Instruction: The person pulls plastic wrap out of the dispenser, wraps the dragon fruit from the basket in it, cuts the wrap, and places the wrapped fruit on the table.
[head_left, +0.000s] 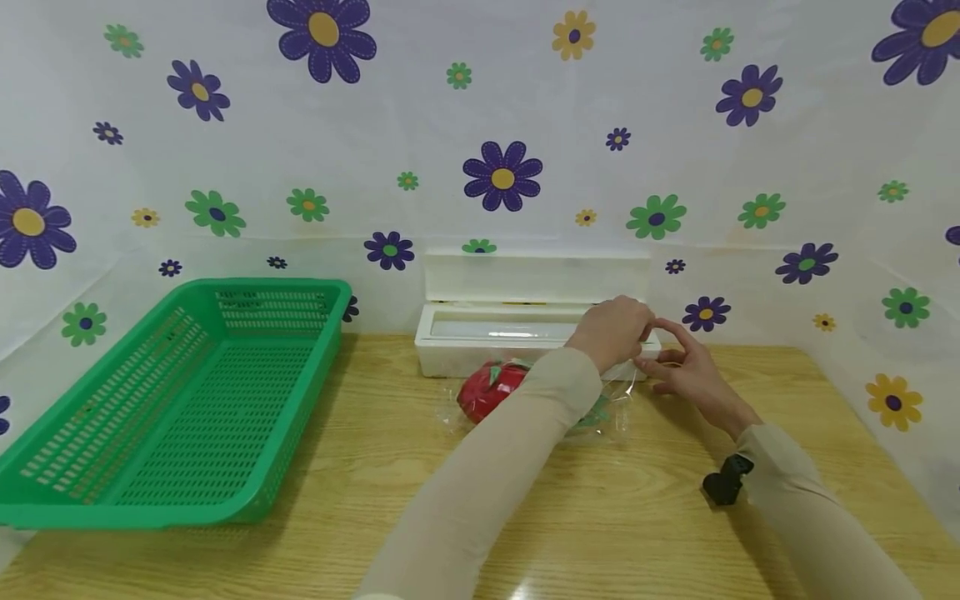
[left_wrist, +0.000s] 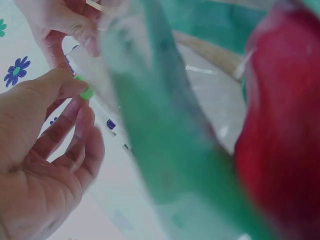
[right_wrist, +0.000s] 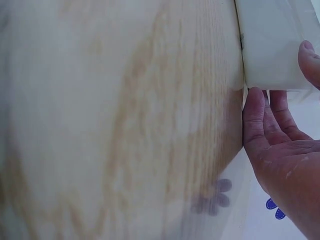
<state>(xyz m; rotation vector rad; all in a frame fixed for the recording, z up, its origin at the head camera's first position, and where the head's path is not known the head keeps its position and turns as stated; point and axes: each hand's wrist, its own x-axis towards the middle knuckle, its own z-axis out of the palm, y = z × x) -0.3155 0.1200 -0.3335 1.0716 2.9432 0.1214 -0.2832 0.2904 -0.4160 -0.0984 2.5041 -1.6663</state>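
You're in a small work nook: a wood-grain table (head_left: 352,442) with a flowery white sheet (head_left: 427,125) behind and on both sides. You can't tell which room.

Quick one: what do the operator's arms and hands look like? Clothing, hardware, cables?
Both arms wear plain beige long sleeves, lightly creased: left sleeve, right sleeve. The left hand and right hand are bare, no gloves. A small, blocky black device sits at the right cuff; no cable visible on it. No markings seen on the sleeves.
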